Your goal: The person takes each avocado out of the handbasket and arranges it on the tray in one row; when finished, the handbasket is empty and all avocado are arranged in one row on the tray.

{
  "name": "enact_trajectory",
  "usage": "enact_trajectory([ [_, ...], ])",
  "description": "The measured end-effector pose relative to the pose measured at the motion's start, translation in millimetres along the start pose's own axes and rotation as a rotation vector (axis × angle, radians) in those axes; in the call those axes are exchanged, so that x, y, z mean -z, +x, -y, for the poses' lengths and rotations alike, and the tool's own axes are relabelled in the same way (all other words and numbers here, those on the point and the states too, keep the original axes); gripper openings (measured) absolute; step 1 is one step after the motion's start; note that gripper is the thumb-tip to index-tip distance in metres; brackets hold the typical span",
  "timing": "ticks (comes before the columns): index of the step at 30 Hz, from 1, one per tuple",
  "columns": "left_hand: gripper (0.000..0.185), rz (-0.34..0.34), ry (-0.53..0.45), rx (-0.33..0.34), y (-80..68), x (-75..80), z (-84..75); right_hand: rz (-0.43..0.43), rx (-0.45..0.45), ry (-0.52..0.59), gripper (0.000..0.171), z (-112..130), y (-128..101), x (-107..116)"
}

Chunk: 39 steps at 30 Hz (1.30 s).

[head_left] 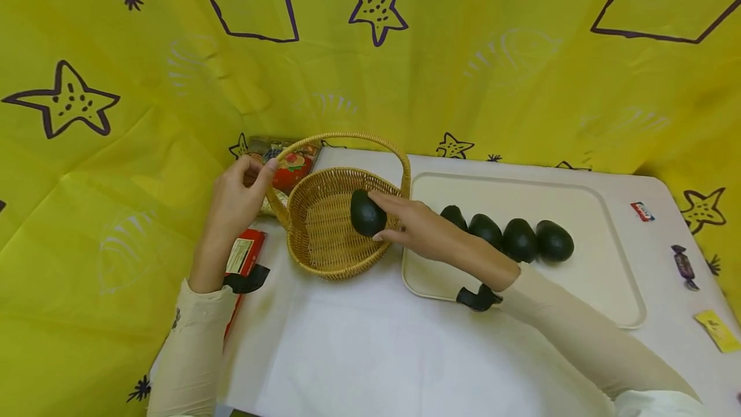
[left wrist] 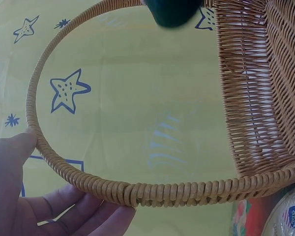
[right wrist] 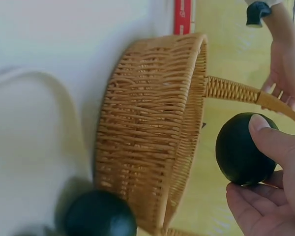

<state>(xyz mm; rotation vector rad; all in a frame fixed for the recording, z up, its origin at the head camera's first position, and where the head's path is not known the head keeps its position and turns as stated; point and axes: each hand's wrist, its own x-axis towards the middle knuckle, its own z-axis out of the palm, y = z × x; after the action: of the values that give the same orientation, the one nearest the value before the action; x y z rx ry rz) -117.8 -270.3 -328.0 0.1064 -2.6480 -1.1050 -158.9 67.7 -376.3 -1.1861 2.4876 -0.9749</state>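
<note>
A round wicker basket [head_left: 332,230] with a tall arched handle [head_left: 354,136] stands left of the cream tray. My left hand [head_left: 238,195] holds the handle low on its left side, thumb and fingers about the woven cane. Over the basket's mouth, my right hand [head_left: 419,227] grips a dark green avocado [head_left: 366,214] between thumb and fingertips. The right wrist view shows this avocado [right wrist: 243,147] above the rim, beside the handle. Several more avocados [head_left: 520,240] lie in a row on the tray [head_left: 608,262], partly behind my right forearm; the basket's inside shows only bare weave.
Behind the basket's left side lies a red printed package [head_left: 289,176]. A red box [head_left: 246,253] sits under my left wrist. Along the table's right edge are a small red packet [head_left: 642,211], a wrapped candy [head_left: 684,267] and a yellow packet [head_left: 718,330]. Yellow cloth hangs behind.
</note>
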Motion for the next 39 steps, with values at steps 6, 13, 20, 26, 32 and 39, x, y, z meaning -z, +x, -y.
enact_trajectory([
  [6,0.056,0.002,0.002,0.005,0.0,0.3,-1.2,-0.071,0.023,-0.061,0.078,-9.1,-52.6,18.1],
  [13,0.057,0.004,0.004,0.001,-0.5,-1.7,-0.8,-0.201,-0.063,-0.228,0.085,-28.9,-120.6,48.5],
  [20,0.055,0.0,-0.002,-0.004,-0.4,-2.2,-1.1,-0.324,-0.197,-0.293,0.089,-67.1,-179.2,80.7],
  [26,0.055,-0.001,-0.008,-0.001,-0.7,-3.0,-0.8,-0.351,-0.392,-0.269,0.087,-103.7,-222.2,100.5],
  [32,0.054,0.005,-0.025,0.005,-1.4,-2.2,-0.1,-0.316,-0.503,-0.344,0.085,-135.6,-253.2,107.6],
  [39,0.055,0.001,-0.011,0.008,0.0,0.2,-1.4,-0.266,-0.576,-0.31,0.082,-165.8,-274.9,104.1],
])
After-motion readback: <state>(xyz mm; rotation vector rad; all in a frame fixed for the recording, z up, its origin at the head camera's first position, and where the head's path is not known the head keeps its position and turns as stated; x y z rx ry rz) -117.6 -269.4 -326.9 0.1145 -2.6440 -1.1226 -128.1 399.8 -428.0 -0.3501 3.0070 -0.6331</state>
